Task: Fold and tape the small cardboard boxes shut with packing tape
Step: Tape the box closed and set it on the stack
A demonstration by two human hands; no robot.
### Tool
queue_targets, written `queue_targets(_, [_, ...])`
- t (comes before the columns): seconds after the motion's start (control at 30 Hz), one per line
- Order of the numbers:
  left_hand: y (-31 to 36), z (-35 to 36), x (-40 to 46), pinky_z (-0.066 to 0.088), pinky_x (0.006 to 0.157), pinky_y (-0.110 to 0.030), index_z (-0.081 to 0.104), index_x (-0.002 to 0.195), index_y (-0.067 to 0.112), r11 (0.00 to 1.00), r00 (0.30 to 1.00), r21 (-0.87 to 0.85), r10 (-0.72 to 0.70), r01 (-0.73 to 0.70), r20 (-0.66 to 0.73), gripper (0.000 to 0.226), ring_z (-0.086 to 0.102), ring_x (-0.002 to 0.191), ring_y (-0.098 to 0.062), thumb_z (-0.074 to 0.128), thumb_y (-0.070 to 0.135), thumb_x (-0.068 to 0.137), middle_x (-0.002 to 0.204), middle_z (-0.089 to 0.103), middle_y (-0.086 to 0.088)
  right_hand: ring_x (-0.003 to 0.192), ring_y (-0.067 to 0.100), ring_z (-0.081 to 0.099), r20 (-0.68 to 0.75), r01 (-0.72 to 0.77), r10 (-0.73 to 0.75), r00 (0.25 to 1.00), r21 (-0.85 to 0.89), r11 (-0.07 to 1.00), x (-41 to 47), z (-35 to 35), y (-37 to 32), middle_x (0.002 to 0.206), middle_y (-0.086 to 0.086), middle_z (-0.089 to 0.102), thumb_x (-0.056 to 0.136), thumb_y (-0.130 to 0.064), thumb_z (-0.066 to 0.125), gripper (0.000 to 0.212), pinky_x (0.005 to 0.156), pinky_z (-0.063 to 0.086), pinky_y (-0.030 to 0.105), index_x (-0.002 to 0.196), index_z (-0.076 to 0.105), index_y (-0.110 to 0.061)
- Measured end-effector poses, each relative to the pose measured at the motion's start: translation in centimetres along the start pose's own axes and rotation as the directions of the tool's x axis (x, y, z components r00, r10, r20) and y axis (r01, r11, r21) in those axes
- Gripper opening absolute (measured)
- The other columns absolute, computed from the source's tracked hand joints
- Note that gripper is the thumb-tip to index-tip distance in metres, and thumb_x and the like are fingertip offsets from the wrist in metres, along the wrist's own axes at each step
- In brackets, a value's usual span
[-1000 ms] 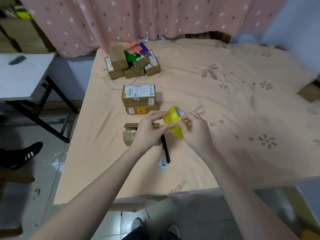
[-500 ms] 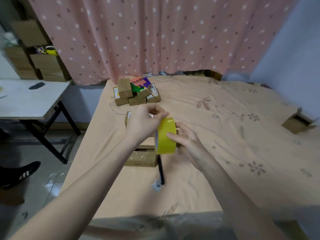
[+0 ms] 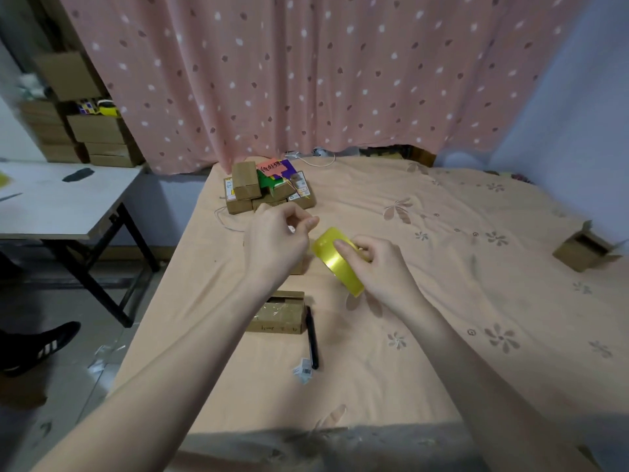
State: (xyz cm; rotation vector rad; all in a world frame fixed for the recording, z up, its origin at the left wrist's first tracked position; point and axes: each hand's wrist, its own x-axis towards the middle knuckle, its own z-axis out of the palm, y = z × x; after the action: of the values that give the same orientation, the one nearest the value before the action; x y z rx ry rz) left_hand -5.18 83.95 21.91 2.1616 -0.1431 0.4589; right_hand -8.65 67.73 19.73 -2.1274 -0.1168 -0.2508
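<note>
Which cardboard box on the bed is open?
The lone box at the far right edge; its flaps stand up, showing a dark interior.

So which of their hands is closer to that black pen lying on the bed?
Left, narrowly, as far as one view shows. The left hand hovers above the taped box beside the black pen; the right hand, gripping the yellow tape roll, sits up and to the pen's right.

Handwritten characters on the pink note (image 3: 270, 169) atop the box pile (image 3: 269, 192), too blurred to read

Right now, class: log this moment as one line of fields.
right hand: holds tape roll | left hand: pinching beside roll, tape end unclear | box: on bed, untouched
</note>
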Motion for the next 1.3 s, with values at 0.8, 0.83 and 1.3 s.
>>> queue_targets(0.8, [-9.6,-2.5,1.1,0.030,0.046,-0.015,0.063,0.063,0.023,0.962,0.959,0.002,-0.274,0.275,-0.076,0.025,0.047,0.049,-0.002,0.065,0.032,0.086,0.048,0.051,0.014,0.067,0.025,0.049,0.183,-0.159,0.292,0.939,-0.523,0.837,1.2,5.5,6.5,0.057,-0.002,0.035,0.079,-0.068,0.055,0.057,0.060,0.034,0.033,0.057,0.033,-0.020])
queue_targets(0.83, [-10.4,-2.6,1.3,0.030,0.045,-0.013,0.065,0.065,0.022,0.964,0.963,-0.017,-0.266,0.266,-0.029,0.025,0.047,0.048,0.000,0.064,0.032,0.087,0.048,0.052,0.015,0.074,0.027,0.054,0.175,-0.180,0.316,0.932,-0.534,0.826,1.4,6.1,7.1,0.060,-0.001,0.040,0.078,-0.071,0.053,0.057,0.064,0.038,0.034,0.060,0.038,-0.019])
queue_targets(1.3, [-24.4,1.3,-0.5,0.038,0.101,-0.046,0.040,0.133,0.025,0.948,0.859,0.132,-0.318,0.289,0.400,0.065,0.044,0.125,-0.024,0.063,0.002,0.076,0.125,0.055,-0.004,0.070,0.021,0.044,0.117,-0.204,0.373,0.920,-0.671,0.713,5.2,12.4,7.7,0.057,-0.006,0.041,0.083,-0.056,0.058,0.043,0.054,0.024,0.031,0.073,0.058,-0.014])
